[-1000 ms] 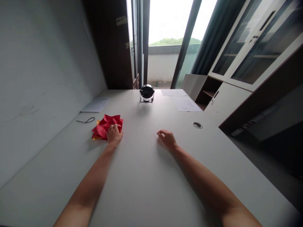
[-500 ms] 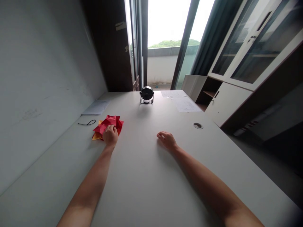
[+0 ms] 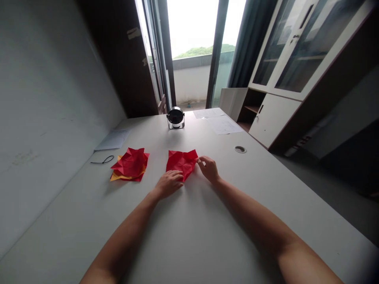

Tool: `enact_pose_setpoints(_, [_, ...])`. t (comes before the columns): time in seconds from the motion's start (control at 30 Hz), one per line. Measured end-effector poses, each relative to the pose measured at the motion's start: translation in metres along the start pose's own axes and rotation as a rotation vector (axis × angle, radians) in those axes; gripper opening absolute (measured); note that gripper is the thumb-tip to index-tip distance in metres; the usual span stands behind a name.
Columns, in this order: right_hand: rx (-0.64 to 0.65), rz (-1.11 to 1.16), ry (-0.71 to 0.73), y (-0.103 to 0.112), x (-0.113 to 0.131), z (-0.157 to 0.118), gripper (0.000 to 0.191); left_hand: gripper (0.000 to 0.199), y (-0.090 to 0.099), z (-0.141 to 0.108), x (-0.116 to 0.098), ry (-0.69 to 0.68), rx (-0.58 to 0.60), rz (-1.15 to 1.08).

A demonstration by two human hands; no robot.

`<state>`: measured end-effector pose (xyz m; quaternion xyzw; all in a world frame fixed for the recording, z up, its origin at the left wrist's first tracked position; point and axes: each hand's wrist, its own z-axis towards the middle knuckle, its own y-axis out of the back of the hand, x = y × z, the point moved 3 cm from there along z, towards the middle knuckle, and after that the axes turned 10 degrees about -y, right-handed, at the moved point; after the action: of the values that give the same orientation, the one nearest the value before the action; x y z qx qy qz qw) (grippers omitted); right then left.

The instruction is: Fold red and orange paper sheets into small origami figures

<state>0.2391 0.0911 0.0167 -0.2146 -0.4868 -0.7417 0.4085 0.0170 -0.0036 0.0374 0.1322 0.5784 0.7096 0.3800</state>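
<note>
A creased red sheet of paper point(image 3: 181, 161) lies on the white table in front of me, its corners standing up a little. My left hand point(image 3: 170, 182) rests over the sheet's near left edge, fingers stretched out and lying on it. At the right edge, my right hand point(image 3: 208, 167) pinches the paper between thumb and fingers. Further left is a pile of creased red and orange papers point(image 3: 130, 163), apart from both hands.
A black cable tie loop point(image 3: 103, 160) lies left of the pile, near the wall. White papers point(image 3: 112, 139) lie behind it, and printed sheets point(image 3: 223, 124) at the far right. A round black device on a metal stand point(image 3: 175, 117) stands at the back. A cable hole point(image 3: 240, 149) is at right.
My left hand has brought a red sheet from the pile to the middle. My right hand now grips that sheet's right edge. The view has shifted slightly.
</note>
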Motion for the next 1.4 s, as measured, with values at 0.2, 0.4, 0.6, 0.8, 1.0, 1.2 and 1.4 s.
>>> enact_pose_setpoints(0.2, [-0.037,0.023,-0.006,0.005,0.008,-0.001,0.033,0.033,0.001,-0.004,0.009,0.045,-0.003,-0.073])
enact_pose_setpoints(0.4, [0.196,0.020,0.158,-0.007,0.025,-0.008,0.033,0.021,-0.005,-0.007,0.018,0.052,-0.026,-0.074])
enact_pose_setpoints(0.6, [0.357,-0.004,0.153,-0.017,0.014,-0.012,0.051,0.038,-0.007,-0.014,0.029,0.136,-0.051,-0.049])
enact_pose_setpoints(0.8, [0.387,0.013,0.113,-0.020,0.007,-0.011,0.046,0.062,-0.014,-0.019,0.039,0.200,0.015,0.000])
enact_pose_setpoints(1.0, [0.383,-0.057,0.213,-0.021,0.013,-0.013,0.016,0.071,-0.020,-0.021,0.049,0.296,0.011,0.082])
enact_pose_setpoints(1.2, [0.408,-0.228,0.261,-0.022,0.016,-0.017,0.039,0.081,-0.016,-0.021,0.049,0.291,0.017,0.077])
enact_pose_setpoints(1.4, [0.486,-0.347,0.218,-0.023,0.014,-0.016,0.061,0.079,-0.005,-0.024,0.052,0.331,-0.026,0.109])
